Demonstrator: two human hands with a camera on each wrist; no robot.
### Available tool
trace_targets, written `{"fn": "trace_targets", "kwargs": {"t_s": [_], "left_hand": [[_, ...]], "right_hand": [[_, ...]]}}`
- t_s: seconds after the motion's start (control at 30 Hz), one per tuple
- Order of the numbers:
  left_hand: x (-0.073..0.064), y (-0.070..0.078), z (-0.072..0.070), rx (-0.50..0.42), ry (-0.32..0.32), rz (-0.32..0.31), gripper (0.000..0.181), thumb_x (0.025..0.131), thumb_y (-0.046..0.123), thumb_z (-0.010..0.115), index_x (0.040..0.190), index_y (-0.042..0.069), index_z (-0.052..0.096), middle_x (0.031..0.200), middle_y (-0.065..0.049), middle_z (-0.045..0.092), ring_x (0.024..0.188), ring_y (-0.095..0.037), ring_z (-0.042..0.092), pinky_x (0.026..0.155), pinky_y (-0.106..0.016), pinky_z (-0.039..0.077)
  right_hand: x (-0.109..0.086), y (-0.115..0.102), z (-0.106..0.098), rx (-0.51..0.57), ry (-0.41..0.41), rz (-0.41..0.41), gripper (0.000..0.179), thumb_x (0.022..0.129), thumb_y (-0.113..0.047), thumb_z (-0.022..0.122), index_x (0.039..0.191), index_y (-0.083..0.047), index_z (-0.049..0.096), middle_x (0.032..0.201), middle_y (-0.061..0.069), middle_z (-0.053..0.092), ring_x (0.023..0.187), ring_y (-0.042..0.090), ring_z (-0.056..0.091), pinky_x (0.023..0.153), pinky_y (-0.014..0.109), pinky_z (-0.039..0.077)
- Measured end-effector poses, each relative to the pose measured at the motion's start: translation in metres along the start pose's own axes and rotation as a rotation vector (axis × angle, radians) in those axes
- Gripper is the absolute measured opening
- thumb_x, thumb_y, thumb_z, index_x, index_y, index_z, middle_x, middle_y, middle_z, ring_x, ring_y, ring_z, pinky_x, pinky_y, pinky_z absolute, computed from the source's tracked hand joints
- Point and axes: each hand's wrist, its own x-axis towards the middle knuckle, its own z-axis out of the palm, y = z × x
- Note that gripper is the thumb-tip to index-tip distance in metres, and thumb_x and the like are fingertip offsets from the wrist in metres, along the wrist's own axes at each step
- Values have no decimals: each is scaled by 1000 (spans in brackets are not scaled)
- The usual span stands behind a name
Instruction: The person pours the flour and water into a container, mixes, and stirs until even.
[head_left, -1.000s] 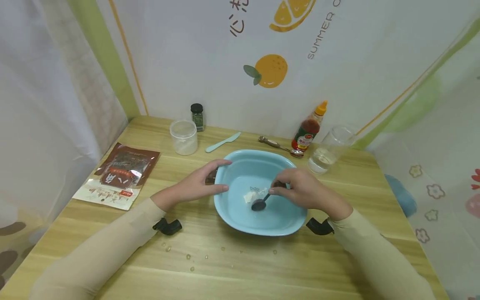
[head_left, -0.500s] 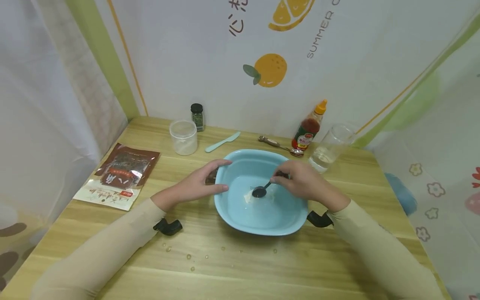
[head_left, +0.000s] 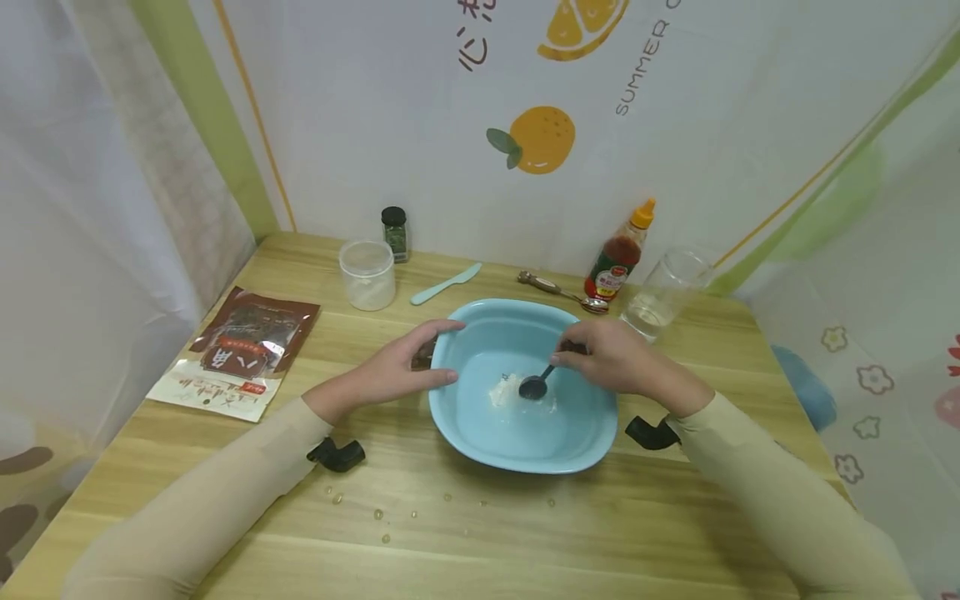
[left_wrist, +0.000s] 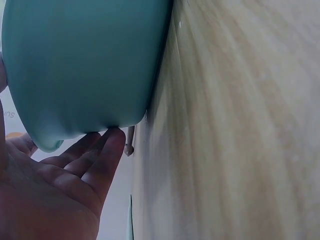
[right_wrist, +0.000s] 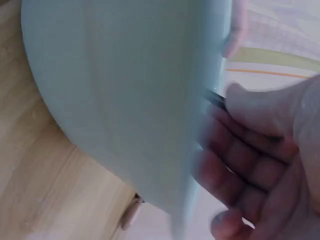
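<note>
A light blue plastic basin (head_left: 480, 446) stands on the wooden table before me. My left hand (head_left: 390, 368) grips its left side, thumb over the rim; in the left wrist view its fingertips (left_wrist: 116, 136) press the outer wall. My right hand (head_left: 617, 360) pinches the handle of a small black spoon (head_left: 533, 387), reaching in over the right rim. White powder (head_left: 501, 394) in wet-looking patches lies on the basin's floor, just left of the spoon's bowl. The right wrist view shows the dark handle (right_wrist: 216, 99) at the thumb, the bowl end hidden by the basin wall.
Along the back stand a clear tub (head_left: 367, 279), a green herb jar (head_left: 394, 233), a ketchup bottle (head_left: 615, 260) and a glass of clear liquid (head_left: 660, 300). A pale green knife (head_left: 446, 285) and a metal spoon (head_left: 558, 290) lie there. A brown-white packet (head_left: 238, 350) lies left; droplets (head_left: 378, 514) dot the front.
My right hand has moved the black spoon up toward the basin's back, then right. The white lump has become flatter and more spread out. My left hand stays in place.
</note>
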Motion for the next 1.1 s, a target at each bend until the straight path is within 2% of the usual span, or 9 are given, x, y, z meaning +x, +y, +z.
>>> {"fn": "trace_targets", "kwargs": {"t_s": [0.17, 0.33, 0.4, 0.53, 0.63, 0.73, 0.83, 0.97, 1.1], "left_hand": [[-2, 1, 0, 4, 8, -6, 74, 104, 15, 77, 168, 7, 41, 158, -27, 57, 137, -43, 66, 103, -44, 64], [-1, -1, 1, 2, 1, -1, 74, 105, 15, 77, 168, 7, 40, 158, -26, 57, 136, -42, 66, 103, -42, 64], [0, -1, 1, -1, -5, -6, 75, 105, 15, 78, 169, 7, 40, 158, -26, 57, 136, -41, 66, 103, -42, 64], [0, 0, 1, 1, -7, -8, 75, 105, 16, 78, 169, 8, 40, 157, -27, 57, 136, -41, 67, 103, -42, 63], [0, 1, 1, 1, -5, -1, 74, 105, 15, 77, 168, 6, 40, 157, -27, 58, 136, -43, 67, 104, -43, 63], [1, 1, 1, 5, -6, 3, 74, 105, 15, 77, 168, 6, 40, 157, -27, 57, 137, -43, 66, 105, -44, 63], [2, 1, 2, 11, -12, 0, 74, 105, 16, 78, 169, 7, 40, 159, -26, 56, 138, -42, 65, 105, -43, 62], [2, 2, 3, 15, -7, -4, 74, 105, 16, 78, 168, 7, 40, 157, -27, 58, 137, -42, 66, 105, -43, 63], [1, 2, 3, 16, 5, 1, 73, 104, 14, 77, 167, 6, 41, 156, -28, 58, 136, -44, 67, 104, -45, 63]], "right_hand": [[5, -5, 0, 56, -105, -132, 10, 106, -24, 80, 100, -18, 85, 95, -12, 79, 77, 5, 63, 66, 29, 54], [12, -3, -2, -7, -34, -55, 10, 106, -21, 80, 100, -15, 85, 90, -5, 79, 70, 7, 60, 61, 30, 50], [10, -3, -7, -33, -53, -22, 8, 104, -19, 81, 97, -16, 85, 87, -6, 78, 68, 7, 59, 59, 30, 49], [12, -9, -9, 0, -162, -99, 9, 106, -23, 80, 99, -19, 85, 91, -12, 77, 76, 6, 63, 66, 31, 55], [19, -13, -5, 34, -165, -138, 12, 108, -25, 78, 101, -18, 85, 94, -11, 78, 78, 6, 64, 68, 31, 56], [23, -12, -6, 6, -112, -72, 11, 107, -22, 78, 101, -16, 86, 92, -8, 78, 74, 7, 62, 65, 31, 52], [19, -11, -11, -31, -140, -3, 10, 106, -21, 80, 99, -16, 85, 89, -7, 77, 73, 8, 60, 63, 31, 51], [21, -16, -11, -12, -223, -74, 11, 107, -24, 79, 102, -16, 85, 92, -8, 77, 78, 7, 64, 67, 31, 56], [29, -18, -9, -20, -151, -99, 11, 107, -23, 78, 103, -15, 86, 90, -9, 78, 74, 7, 62, 65, 31, 54]]}}
